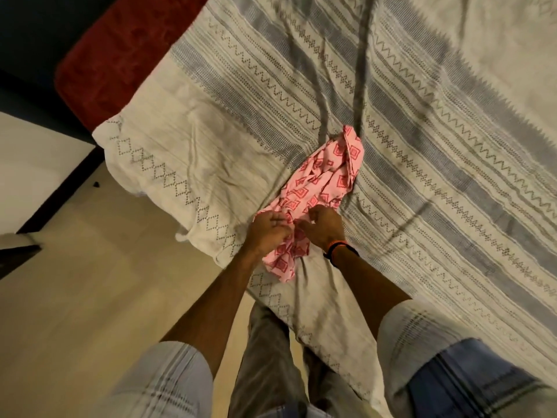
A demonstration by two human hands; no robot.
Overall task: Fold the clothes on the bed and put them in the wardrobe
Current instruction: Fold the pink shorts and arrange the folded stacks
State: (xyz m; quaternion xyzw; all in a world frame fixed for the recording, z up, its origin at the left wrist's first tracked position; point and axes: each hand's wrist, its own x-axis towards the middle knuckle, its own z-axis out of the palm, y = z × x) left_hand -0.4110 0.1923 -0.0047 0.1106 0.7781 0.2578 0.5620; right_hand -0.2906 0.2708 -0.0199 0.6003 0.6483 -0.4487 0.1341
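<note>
A crumpled pink garment (322, 182) with a red square print lies on the bed near its front corner. My left hand (268, 233) grips the garment's near end with curled fingers. My right hand (322, 226), with an orange and black band at the wrist, pinches the cloth right beside it. The far end of the garment stretches away toward the middle of the bed. A blue denim piece (470, 378) hangs over my right forearm. No wardrobe is in view.
The bed carries a cream bedspread (422, 146) with grey stripes and zigzag patterns. A dark red mattress edge (120, 52) shows at the upper left. Beige floor (90, 297) lies to the left, with a white cabinet side (33, 164) at the far left.
</note>
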